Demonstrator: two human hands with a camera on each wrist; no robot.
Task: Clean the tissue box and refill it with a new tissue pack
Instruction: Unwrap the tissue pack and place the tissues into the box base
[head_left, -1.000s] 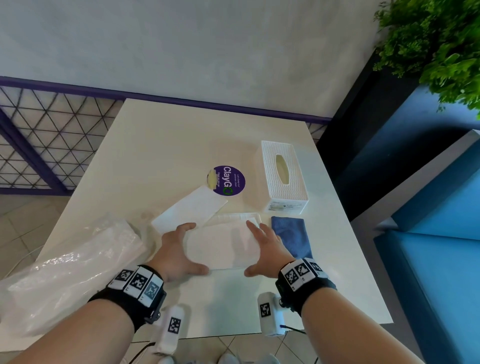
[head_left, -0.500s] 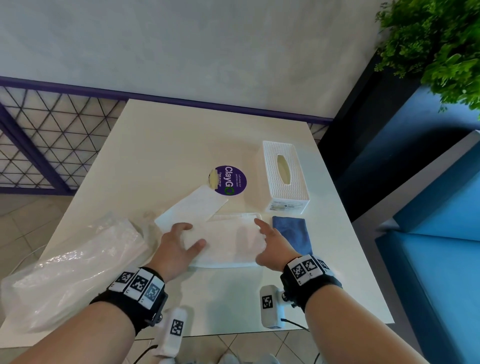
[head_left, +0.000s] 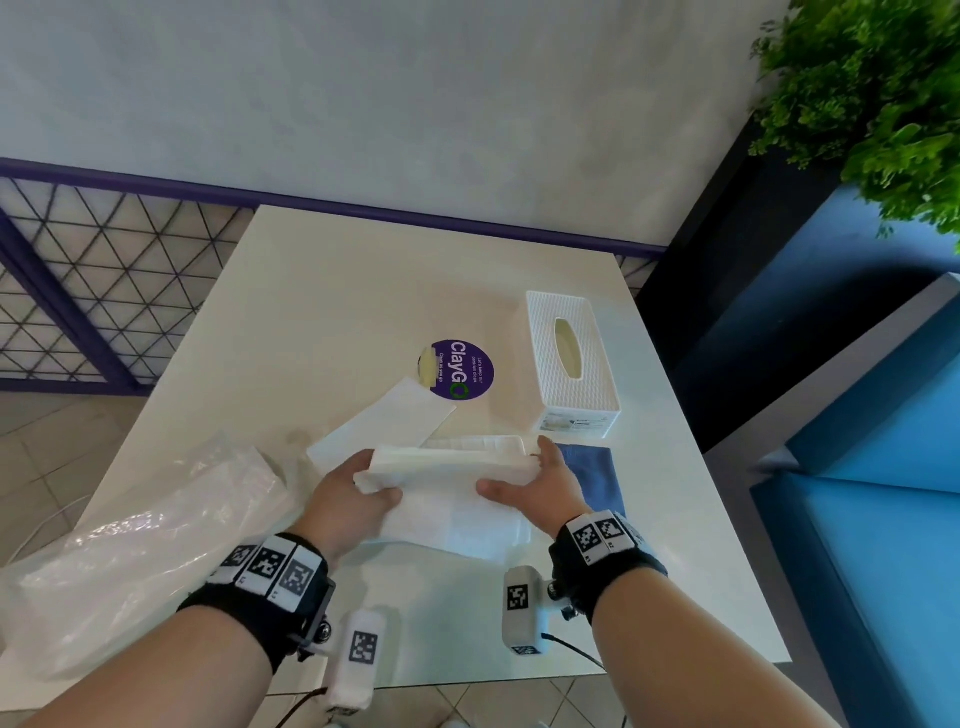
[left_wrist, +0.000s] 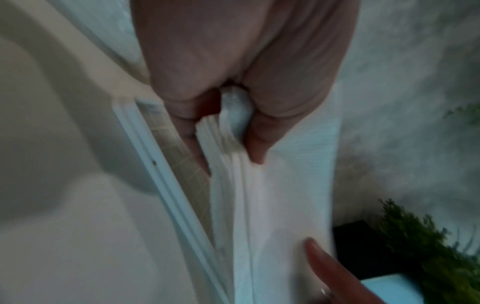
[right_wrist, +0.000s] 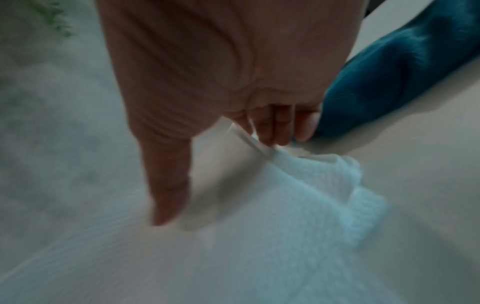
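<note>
1. The left hand (head_left: 347, 501) grips the left end of a white tissue stack (head_left: 452, 465), thumb on top and fingers curled beneath; the left wrist view shows the layered edges pinched between thumb and fingers (left_wrist: 257, 142).
2. The right hand (head_left: 545, 486) holds the stack's right end, thumb laid along the near face, fingers wrapped round the far side; the right wrist view shows the fingertips (right_wrist: 275, 127) pressed together on the tissue edge.
3. The stack is raised off the table (head_left: 337, 291), tilted, with loose tissue sheets (head_left: 467, 525) lying beneath it near the table's front edge.
4. A flat white base panel (head_left: 382, 428) lies just behind the left hand, and a ridged white tray-like piece (head_left: 478, 445) shows just behind the stack.
5. The white woven-pattern tissue box (head_left: 571, 364) stands to the right rear, its oval slot upward, apart from both hands.
6. A folded blue cloth (head_left: 595, 480) lies just beside the right hand, in front of the box.
7. A crumpled clear plastic wrapper (head_left: 135, 545) rests at the table's left front corner.
8. A round purple sticker (head_left: 460, 370) sits on the table's middle.
</note>
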